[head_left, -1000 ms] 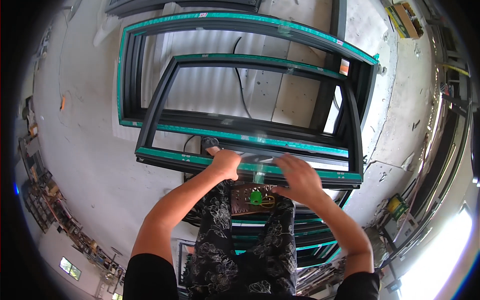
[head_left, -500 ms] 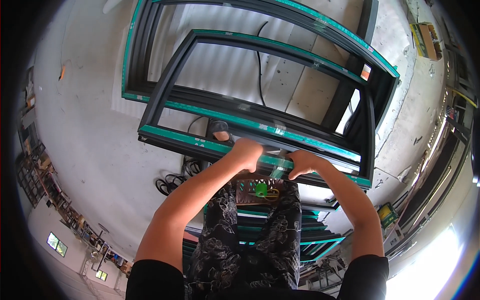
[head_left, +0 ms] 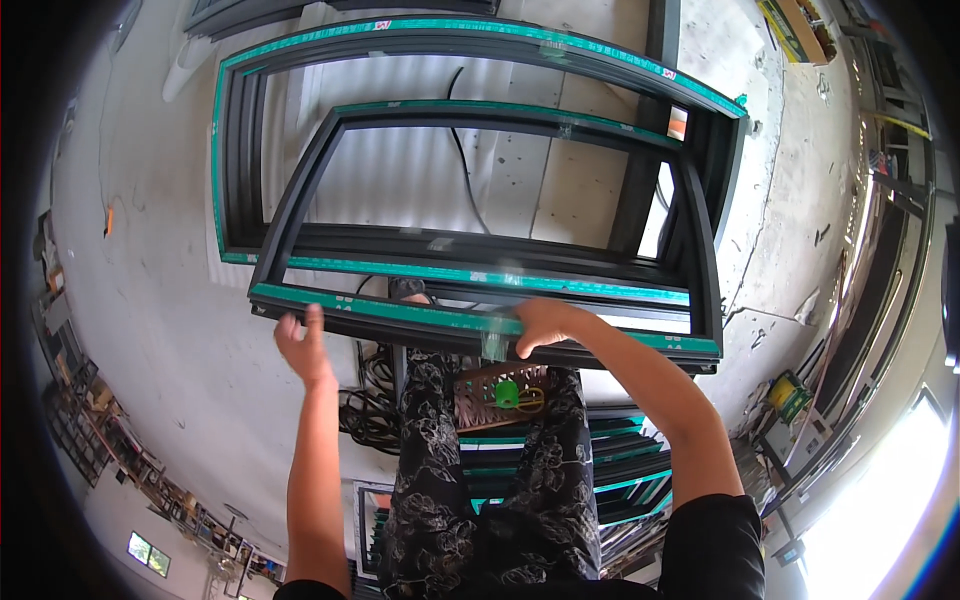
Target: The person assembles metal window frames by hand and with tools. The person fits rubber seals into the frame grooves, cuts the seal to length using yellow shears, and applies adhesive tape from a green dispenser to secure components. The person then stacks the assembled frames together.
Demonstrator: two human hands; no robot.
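Head view: overlapping the large frame (head_left: 243,170), the small frame (head_left: 304,200) spans the centre. The right hand (head_left: 548,325) curls around its lower rail (head_left: 400,311), probably steadying it; the left hand (head_left: 304,345), fingers loosely spread, grips nothing beside the lower-left corner (head_left: 268,297), contact unclear.

- The smaller frame (head_left: 303,197) shows smooth, matt, dark metal.
- The larger frame (head_left: 243,165) wears a similar dull, metal-like finish.
- Smooth green film (head_left: 420,313), plastic in look, covers the smaller frame's near edge.
- Clear tape (head_left: 494,345) glints, glossy and thin.
- Soft, matt cloth forms the patterned trousers (head_left: 430,430).
- The pierced basket (head_left: 475,400) looks like brown plastic.
- The floor (head_left: 160,250) resembles pale concrete, scuffed and cracked.
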